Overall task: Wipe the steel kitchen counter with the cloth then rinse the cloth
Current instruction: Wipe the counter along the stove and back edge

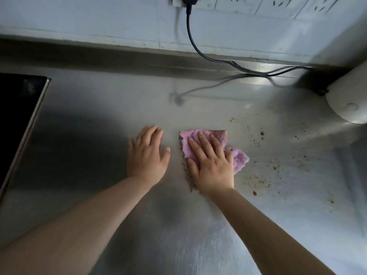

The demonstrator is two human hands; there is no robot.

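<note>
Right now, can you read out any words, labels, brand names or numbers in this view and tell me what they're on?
None can be read.
The wall sockets show only slots, no print that I can make out.
The white appliance, the pink cloth, the black cooktop and the steel counter carry no visible lettering.

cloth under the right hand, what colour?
Pink-lilac fluffy cloth, flat on the steel counter; seen in the head view.

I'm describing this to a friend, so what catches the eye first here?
A fluffy pink cloth lies pressed flat under the right hand at mid-counter, the left hand resting bare beside it. Brown crumbs and stains speckle the steel counter to the right.
</note>
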